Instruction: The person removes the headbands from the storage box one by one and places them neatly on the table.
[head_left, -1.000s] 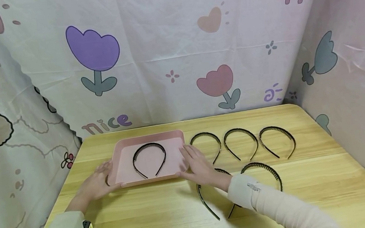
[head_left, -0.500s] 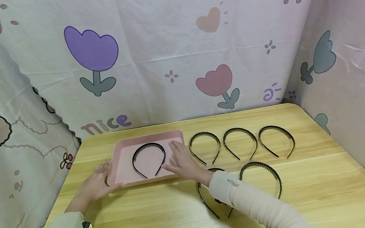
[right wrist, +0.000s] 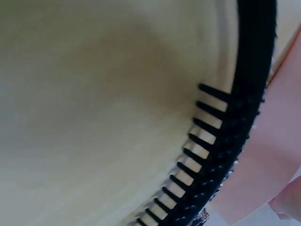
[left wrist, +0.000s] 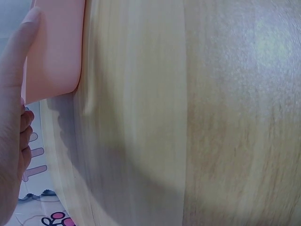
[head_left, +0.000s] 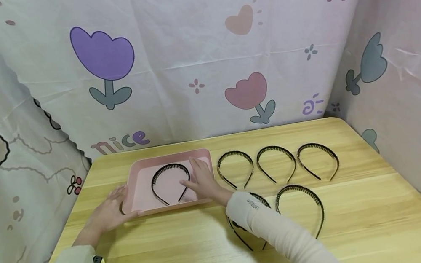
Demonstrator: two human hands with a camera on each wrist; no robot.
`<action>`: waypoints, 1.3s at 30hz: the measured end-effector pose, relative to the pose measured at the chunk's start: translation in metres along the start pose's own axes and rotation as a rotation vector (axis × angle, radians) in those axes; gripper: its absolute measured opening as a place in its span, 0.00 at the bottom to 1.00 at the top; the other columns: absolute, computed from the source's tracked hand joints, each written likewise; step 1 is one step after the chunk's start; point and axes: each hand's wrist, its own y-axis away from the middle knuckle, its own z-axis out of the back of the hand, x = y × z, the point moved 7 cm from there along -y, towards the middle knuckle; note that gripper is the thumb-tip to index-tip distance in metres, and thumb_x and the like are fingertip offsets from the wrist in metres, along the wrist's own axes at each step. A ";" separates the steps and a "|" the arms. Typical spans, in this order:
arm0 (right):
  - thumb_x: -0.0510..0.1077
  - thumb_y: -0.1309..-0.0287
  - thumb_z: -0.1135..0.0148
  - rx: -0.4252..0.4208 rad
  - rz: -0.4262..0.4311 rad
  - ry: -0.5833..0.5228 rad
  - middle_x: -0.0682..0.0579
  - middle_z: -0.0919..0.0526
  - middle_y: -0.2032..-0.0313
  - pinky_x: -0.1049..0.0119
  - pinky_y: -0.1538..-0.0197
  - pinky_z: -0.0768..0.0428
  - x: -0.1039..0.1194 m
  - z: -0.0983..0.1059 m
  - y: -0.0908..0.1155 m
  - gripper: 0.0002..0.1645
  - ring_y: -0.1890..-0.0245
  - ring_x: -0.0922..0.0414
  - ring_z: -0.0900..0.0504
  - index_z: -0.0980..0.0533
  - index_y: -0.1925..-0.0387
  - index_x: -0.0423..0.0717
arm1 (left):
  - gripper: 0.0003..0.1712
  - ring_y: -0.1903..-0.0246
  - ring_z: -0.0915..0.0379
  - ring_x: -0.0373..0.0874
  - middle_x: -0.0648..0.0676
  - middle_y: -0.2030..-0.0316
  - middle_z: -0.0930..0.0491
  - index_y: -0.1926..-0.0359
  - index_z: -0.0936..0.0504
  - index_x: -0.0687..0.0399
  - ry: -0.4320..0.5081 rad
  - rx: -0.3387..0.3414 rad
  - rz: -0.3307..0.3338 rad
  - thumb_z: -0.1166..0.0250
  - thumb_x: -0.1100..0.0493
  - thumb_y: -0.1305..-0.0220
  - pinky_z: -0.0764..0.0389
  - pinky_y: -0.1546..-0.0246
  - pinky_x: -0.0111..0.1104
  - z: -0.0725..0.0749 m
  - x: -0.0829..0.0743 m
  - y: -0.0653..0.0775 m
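A pink tray (head_left: 144, 191) sits at the left of the table, with one black toothed headband (head_left: 169, 166) lying inside it, its ends facing me. My left hand (head_left: 109, 210) grips the tray's front left corner, thumb along the front rim; the left wrist view shows that thumb (left wrist: 16, 49) on the pink wall. Over the tray's right part is my right hand (head_left: 205, 182), fingers extended, thumb tip at the headband's right arm. Close up in the right wrist view, a headband (right wrist: 230, 122) with comb teeth crosses in front of the tray (right wrist: 270, 146).
Right of the tray, three headbands (head_left: 234, 152) (head_left: 275, 147) (head_left: 316, 145) form a back row. In front lie two more, one headband (head_left: 239, 236) partly hidden under my right sleeve, the other headband (head_left: 313, 195) beside it. Printed curtains (head_left: 171, 38) close off the back and sides.
My right hand has moved left from the tray's right rim to over its inside, near the headband. The left hand stays on the tray's corner.
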 end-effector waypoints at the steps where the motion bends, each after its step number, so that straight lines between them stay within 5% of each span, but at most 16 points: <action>1: 0.53 0.42 0.41 -0.008 -0.008 -0.014 0.35 0.44 0.32 0.48 0.29 0.45 -0.001 0.001 -0.002 0.49 0.31 0.41 0.46 0.53 0.31 0.32 | 0.60 0.37 0.48 0.71 0.73 0.35 0.43 0.36 0.42 0.77 0.000 -0.002 -0.001 0.38 0.30 0.52 0.41 0.38 0.59 0.000 0.000 0.000; 10: 0.50 0.43 0.38 -0.078 -0.085 -0.111 0.33 0.42 0.34 0.48 0.29 0.44 -0.010 0.004 -0.015 0.48 0.32 0.40 0.44 0.49 0.32 0.30 | 0.60 0.36 0.49 0.71 0.73 0.35 0.43 0.36 0.42 0.76 -0.002 -0.001 -0.001 0.39 0.30 0.51 0.42 0.38 0.59 -0.001 0.002 -0.003; 18: 0.49 0.44 0.38 -0.061 -0.173 -0.168 0.35 0.41 0.33 0.52 0.29 0.43 -0.019 -0.009 -0.020 0.45 0.32 0.43 0.43 0.47 0.32 0.32 | 0.60 0.36 0.49 0.70 0.73 0.35 0.43 0.36 0.43 0.76 -0.001 0.002 0.002 0.38 0.30 0.51 0.42 0.37 0.59 -0.001 0.001 -0.003; 27: 0.42 0.46 0.35 -0.058 -0.228 -0.171 0.35 0.27 0.47 0.57 0.38 0.29 -0.023 -0.019 -0.024 0.36 0.46 0.45 0.28 0.36 0.40 0.28 | 0.60 0.36 0.49 0.72 0.74 0.35 0.44 0.35 0.43 0.76 0.000 0.001 0.008 0.39 0.30 0.51 0.42 0.37 0.59 -0.002 0.002 -0.001; 30: 0.40 0.47 0.35 -0.046 -0.238 -0.164 0.38 0.25 0.59 0.63 0.51 0.24 -0.024 -0.021 -0.025 0.27 0.60 0.51 0.27 0.28 0.49 0.26 | 0.60 0.36 0.49 0.72 0.74 0.35 0.44 0.35 0.43 0.75 0.000 0.005 0.013 0.39 0.30 0.51 0.42 0.37 0.60 -0.002 0.003 -0.001; 34: 0.40 0.48 0.34 -0.031 -0.243 -0.120 0.48 0.31 0.73 0.71 0.66 0.31 -0.027 -0.025 -0.026 0.13 0.72 0.59 0.36 0.23 0.67 0.31 | 0.60 0.37 0.49 0.72 0.74 0.35 0.44 0.35 0.43 0.75 0.001 0.005 0.014 0.39 0.30 0.51 0.42 0.38 0.60 -0.002 0.003 -0.001; 39: 0.39 0.48 0.34 -0.018 -0.276 -0.154 0.54 0.38 0.80 0.74 0.72 0.35 -0.032 -0.028 -0.028 0.16 0.76 0.61 0.39 0.32 0.82 0.40 | 0.60 0.37 0.48 0.72 0.74 0.35 0.44 0.35 0.43 0.76 0.000 0.001 0.008 0.39 0.30 0.51 0.42 0.37 0.59 -0.003 0.004 0.000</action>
